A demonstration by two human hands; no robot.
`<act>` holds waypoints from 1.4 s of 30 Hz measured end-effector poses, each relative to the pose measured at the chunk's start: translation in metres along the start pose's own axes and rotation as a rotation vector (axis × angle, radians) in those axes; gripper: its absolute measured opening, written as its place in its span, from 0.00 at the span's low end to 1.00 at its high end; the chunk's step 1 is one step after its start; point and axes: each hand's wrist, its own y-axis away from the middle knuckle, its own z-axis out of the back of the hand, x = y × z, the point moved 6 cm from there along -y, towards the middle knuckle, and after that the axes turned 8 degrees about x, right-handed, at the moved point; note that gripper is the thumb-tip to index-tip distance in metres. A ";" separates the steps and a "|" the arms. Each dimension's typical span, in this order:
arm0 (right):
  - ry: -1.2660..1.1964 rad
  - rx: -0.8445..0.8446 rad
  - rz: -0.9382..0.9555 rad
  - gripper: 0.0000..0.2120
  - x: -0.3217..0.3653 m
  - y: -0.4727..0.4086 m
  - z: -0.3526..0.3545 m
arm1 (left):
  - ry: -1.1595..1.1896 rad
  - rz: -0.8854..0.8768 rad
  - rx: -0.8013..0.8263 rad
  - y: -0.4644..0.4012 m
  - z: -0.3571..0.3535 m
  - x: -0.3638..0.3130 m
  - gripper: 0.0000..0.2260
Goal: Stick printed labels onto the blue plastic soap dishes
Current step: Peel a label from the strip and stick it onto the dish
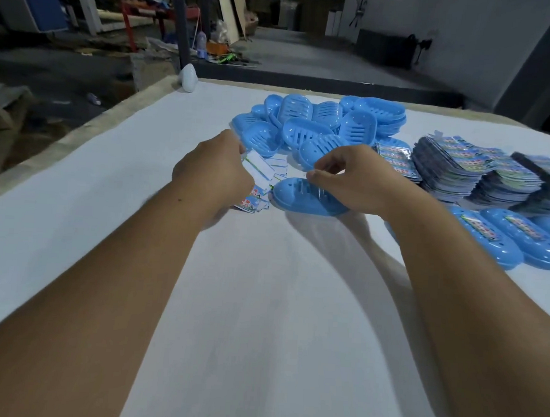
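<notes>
Two bare forearms reach out over the white table (262, 303), nothing lying in their way on the near cloth. At mid-table the left hand (212, 170) curls over a loose pile of printed labels (259, 182), its grip closed on a white strip from that pile; the fingertips are hidden behind the hand. Just beside it, the right hand (351, 177) rests on an upturned blue soap dish (309, 197) lying on the table, thumb and forefinger pinched together above its slots; whether a label sits between them is too small to tell. To the right, labelled dishes (504, 236) lie side by side, cut off by the frame edge. Beyond them stand stacks of printed cards (460, 173), and behind the hands a heap of unlabelled blue dishes (319, 121). A white rounded object (188, 78) sits at the far left corner
</notes>
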 end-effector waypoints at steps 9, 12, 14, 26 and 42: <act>-0.254 -0.074 0.080 0.18 0.020 0.008 0.000 | 0.879 -0.037 -0.108 0.003 0.006 -0.013 0.05; -0.398 -0.060 0.080 0.21 0.022 0.005 -0.003 | 0.993 -0.080 -0.002 0.006 -0.007 -0.023 0.07; -0.458 -0.075 0.095 0.14 0.021 0.005 -0.001 | 1.001 -0.098 0.031 0.008 -0.012 -0.027 0.05; -0.454 -0.152 0.066 0.09 0.016 0.002 0.006 | 0.728 -0.198 0.021 0.010 -0.014 -0.030 0.09; -0.201 -0.177 0.166 0.10 0.025 0.009 0.007 | 0.660 -0.336 0.013 0.012 -0.011 -0.038 0.10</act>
